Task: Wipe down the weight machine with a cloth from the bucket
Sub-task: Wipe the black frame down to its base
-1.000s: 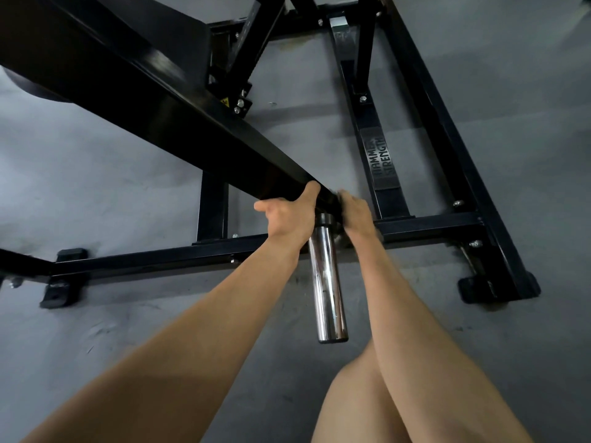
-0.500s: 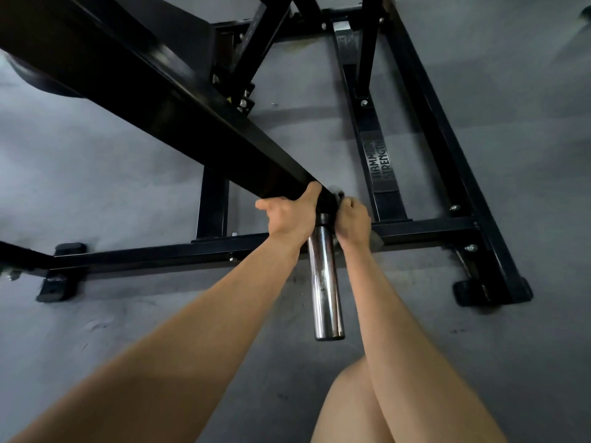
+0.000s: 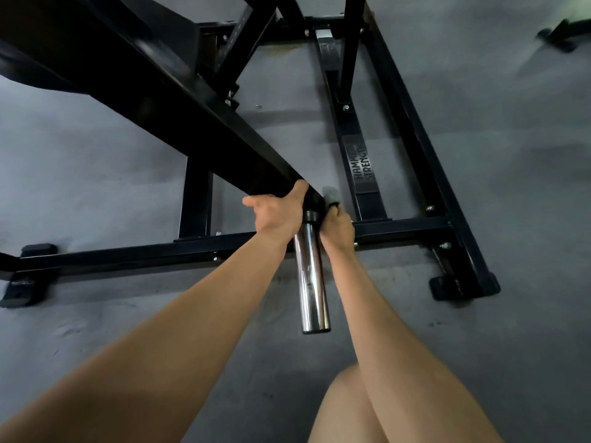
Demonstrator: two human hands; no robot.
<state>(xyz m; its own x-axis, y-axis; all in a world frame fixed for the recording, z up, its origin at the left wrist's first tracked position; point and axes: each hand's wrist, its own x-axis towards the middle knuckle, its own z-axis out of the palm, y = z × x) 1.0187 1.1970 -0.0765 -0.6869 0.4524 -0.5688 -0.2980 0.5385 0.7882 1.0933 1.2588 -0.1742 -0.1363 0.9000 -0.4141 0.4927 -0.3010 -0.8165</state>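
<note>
What looks like a grey cloth (image 3: 330, 195) now pokes above the right hand (image 3: 338, 227).

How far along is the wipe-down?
Done: cloth fetched; the small grey cloth is in the right hand. In hand: it presses on the end of the black steel lever arm, which the left hand grips. Likely left: chrome weight peg, black base frame; cleanliness cannot be judged.

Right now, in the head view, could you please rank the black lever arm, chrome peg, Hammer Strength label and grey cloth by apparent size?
1. black lever arm
2. chrome peg, nearer the camera than the label, so unsure
3. Hammer Strength label
4. grey cloth, mostly hidden in the right hand
</note>
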